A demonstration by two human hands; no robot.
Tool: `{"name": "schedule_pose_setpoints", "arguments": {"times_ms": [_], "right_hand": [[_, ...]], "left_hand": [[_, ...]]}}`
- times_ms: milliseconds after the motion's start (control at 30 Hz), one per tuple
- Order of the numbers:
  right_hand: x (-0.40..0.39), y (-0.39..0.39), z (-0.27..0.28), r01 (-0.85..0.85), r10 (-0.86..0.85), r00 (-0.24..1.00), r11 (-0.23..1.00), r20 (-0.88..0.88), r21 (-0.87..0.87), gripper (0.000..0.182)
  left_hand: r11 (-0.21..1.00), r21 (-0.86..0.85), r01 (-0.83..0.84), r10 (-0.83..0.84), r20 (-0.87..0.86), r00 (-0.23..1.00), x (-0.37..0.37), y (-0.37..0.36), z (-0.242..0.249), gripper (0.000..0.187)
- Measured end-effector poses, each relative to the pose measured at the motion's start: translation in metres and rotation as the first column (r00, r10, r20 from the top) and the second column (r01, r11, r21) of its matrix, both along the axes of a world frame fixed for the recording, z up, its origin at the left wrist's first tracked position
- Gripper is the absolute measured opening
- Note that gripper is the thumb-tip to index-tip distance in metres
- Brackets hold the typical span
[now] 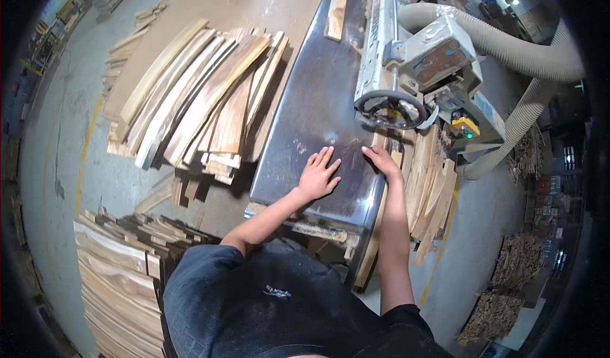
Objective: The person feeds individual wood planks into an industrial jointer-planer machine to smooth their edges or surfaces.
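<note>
1 cam, head-mounted, aimed fwd + down over shirt; L hand + R hand framed nr ctr, close; tabletop cropped at top.

I'm watching from afar: the left hand is resting spread on the dark tabletop, the right hand is sitting near its edge, a handwheel is standing beyond them, and boards are lying leftward.
</note>
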State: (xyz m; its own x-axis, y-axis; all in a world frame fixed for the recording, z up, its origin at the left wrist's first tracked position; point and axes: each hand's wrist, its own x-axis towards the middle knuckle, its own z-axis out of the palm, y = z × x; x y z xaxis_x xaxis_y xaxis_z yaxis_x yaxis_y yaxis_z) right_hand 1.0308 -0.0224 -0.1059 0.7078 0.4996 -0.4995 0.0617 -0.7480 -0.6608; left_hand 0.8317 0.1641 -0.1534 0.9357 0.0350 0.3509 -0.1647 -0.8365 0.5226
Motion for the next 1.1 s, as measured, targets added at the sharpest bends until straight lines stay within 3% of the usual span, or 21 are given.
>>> {"name": "schedule_pose_setpoints", "arguments": {"times_ms": [33,67,100,133,167,200,233,300,367,433,567,600,633,700,833,933,1100], "right_hand": [[0.006,-0.011,-0.02,0.114,-0.115,0.974,0.993,0.194,0.018,0.059],[-0.018,-0.004,-0.018,0.235,-0.293,0.821,0.956,0.49,0.178,0.051],[-0.02,-0.009,-0.061,0.272,-0.398,0.601,0.917,0.693,0.291,0.042],[-0.051,0.007,-0.022,0.433,-0.445,0.737,0.889,0.508,0.15,0.035],[-0.072,0.011,-0.031,0.298,-0.407,0.653,0.913,0.639,0.278,0.029],[-0.097,0.02,-0.059,0.303,-0.547,0.616,0.829,0.566,0.471,0.025],[-0.113,0.026,-0.06,0.338,-0.579,0.601,0.809,0.551,0.481,0.025],[-0.132,0.038,-0.05,0.223,-0.197,0.394,0.968,0.898,0.115,0.021],[-0.125,0.03,-0.061,0.264,-0.384,0.476,0.92,0.791,0.288,0.018],[-0.122,0.029,-0.054,0.277,-0.422,0.499,0.905,0.757,0.323,0.016],[-0.118,0.027,-0.044,0.343,-0.407,0.49,0.903,0.771,0.258,0.011],[-0.117,0.025,-0.038,0.34,-0.409,0.5,0.903,0.763,0.261,0.01],[-0.117,0.023,-0.035,0.33,-0.408,0.512,0.906,0.756,0.266,0.011],[-0.117,0.024,-0.043,0.385,-0.425,0.514,0.89,0.745,0.242,0.013],[-0.118,0.023,-0.046,0.379,-0.398,0.528,0.901,0.75,0.211,0.017],[-0.117,0.021,-0.049,0.338,-0.429,0.503,0.897,0.75,0.285,0.014],[-0.12,0.025,-0.045,0.335,-0.441,0.484,0.892,0.756,0.305,0.012]], "left_hand": [[0.997,0.01,-0.071,0.071,-0.007,0.997,0.01,0.003,0.005,0.056],[0.993,0.041,-0.113,0.114,-0.018,0.993,0.026,0.008,-0.007,0.065],[0.988,0.045,-0.147,0.148,-0.024,0.989,0.044,0.016,-0.005,0.071],[0.983,0.044,-0.176,0.177,-0.014,0.984,0.064,0.026,-0.005,0.075],[0.978,0.048,-0.201,0.202,-0.009,0.979,0.087,0.038,-0.007,0.078],[0.969,0.065,-0.238,0.239,-0.005,0.971,0.114,0.051,-0.014,0.084],[0.958,0.085,-0.274,0.276,-0.009,0.961,0.139,0.065,-0.015,0.087],[0.937,0.102,-0.333,0.334,0.002,0.942,0.196,0.098,-0.016,0.094],[0.924,0.099,-0.369,0.37,0.0,0.929,0.245,0.128,-0.016,0.102],[0.908,0.158,-0.388,0.393,0.001,0.92,0.298,0.154,-0.016,0.113],[0.921,0.184,-0.343,0.383,-0.268,0.884,0.39,0.187,0.005,0.131],[0.934,0.141,-0.33,0.356,-0.265,0.896,0.411,0.195,0.001,0.132],[0.888,0.284,-0.36,0.435,-0.273,0.858,0.439,0.204,-0.012,0.13],[0.881,0.391,-0.264,0.402,-0.329,0.855,0.46,0.209,-0.011,0.12],[0.894,0.356,-0.273,0.354,-0.187,0.916,0.44,0.194,-0.013,0.101],[0.897,0.37,-0.242,0.293,-0.086,0.952,0.395,0.187,-0.019,0.089],[0.928,0.35,-0.125,0.17,-0.1,0.98,0.214,0.1,0.007,0.077]]}}
